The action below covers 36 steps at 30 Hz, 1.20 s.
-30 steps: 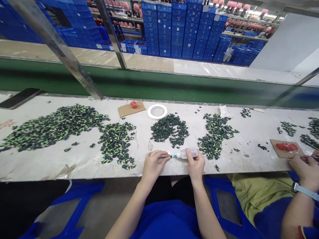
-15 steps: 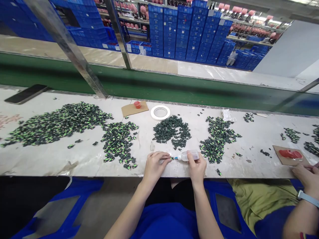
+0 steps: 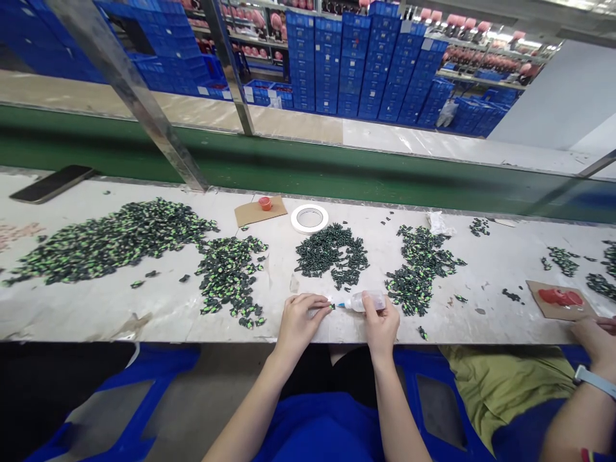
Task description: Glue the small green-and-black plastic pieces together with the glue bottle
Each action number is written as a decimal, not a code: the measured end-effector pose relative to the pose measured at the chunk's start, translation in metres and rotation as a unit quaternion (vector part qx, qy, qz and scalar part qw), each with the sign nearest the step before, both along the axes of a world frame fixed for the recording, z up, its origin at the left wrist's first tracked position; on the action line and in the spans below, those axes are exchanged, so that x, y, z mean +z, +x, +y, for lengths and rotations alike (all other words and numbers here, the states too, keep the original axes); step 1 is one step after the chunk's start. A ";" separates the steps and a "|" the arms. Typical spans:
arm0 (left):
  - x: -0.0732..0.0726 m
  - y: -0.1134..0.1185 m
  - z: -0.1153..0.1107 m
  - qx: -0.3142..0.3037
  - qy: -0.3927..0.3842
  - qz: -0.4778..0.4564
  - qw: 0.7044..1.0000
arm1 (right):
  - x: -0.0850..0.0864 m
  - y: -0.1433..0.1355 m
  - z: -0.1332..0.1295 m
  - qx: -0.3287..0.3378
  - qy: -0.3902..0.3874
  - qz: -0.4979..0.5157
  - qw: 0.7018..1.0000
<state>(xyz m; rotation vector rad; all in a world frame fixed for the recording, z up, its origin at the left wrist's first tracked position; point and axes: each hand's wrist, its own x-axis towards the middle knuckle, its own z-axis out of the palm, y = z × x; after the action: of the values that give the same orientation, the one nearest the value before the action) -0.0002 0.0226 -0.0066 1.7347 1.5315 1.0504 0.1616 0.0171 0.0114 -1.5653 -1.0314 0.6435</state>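
Left hand (image 3: pixel 299 319): small dark part (image 3: pixel 332 307) pinched between thumb and fingers, low over the table (image 3: pixel 178 314) near its front edge. Right hand (image 3: pixel 384 322): gripping a clear bottle (image 3: pixel 357 301), lying near level, blue tip (image 3: pixel 341 305) aimed left, just beside the part. Can't tell if they touch. Beyond the hands: dark pile (image 3: pixel 315 252), tape roll (image 3: pixel 295 220) just behind it. Right of the bottle: green-flecked pile (image 3: pixel 414 273). Left of the hands: second green-flecked pile (image 3: pixel 226 273), running into a bigger heap (image 3: pixel 120 237). Back of table: red cup (image 3: pixel 265 203) on cardboard (image 3: pixel 246 217); phone (image 3: pixel 52 184) far left. Far right: co-worker's hand (image 3: pixel 597 340), grasp unclear.
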 end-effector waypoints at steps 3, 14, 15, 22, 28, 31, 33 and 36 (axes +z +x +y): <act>0.001 0.001 0.000 0.004 -0.001 -0.005 1.000 | 0.000 0.000 0.000 0.011 -0.002 0.009 1.000; -0.001 0.001 0.000 0.009 0.002 -0.011 1.000 | 0.002 0.000 0.001 0.007 0.000 0.003 1.000; -0.001 0.001 0.000 0.007 0.003 -0.012 1.000 | 0.001 0.000 0.001 0.005 0.002 0.006 1.000; -0.002 0.002 -0.001 0.003 0.010 -0.005 1.000 | -0.005 0.010 0.002 -0.086 0.078 0.098 0.988; -0.010 -0.001 0.000 0.003 0.052 0.030 0.998 | -0.007 0.013 0.017 -0.092 0.066 0.004 0.993; -0.017 -0.003 0.001 -0.009 0.088 0.050 0.995 | -0.012 0.010 0.026 -0.071 0.045 -0.028 0.996; -0.022 -0.004 0.000 -0.012 0.119 0.056 0.991 | -0.014 0.009 0.027 -0.057 0.062 -0.039 0.996; -0.028 -0.008 -0.001 -0.002 0.157 0.068 0.985 | -0.014 0.004 0.018 -0.115 0.122 -0.127 0.978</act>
<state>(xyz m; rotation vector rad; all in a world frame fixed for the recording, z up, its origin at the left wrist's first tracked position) -0.0078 0.0217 -0.0343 2.0592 1.5042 1.2484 0.1653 0.0353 -0.0022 -1.5426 -1.0534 0.1520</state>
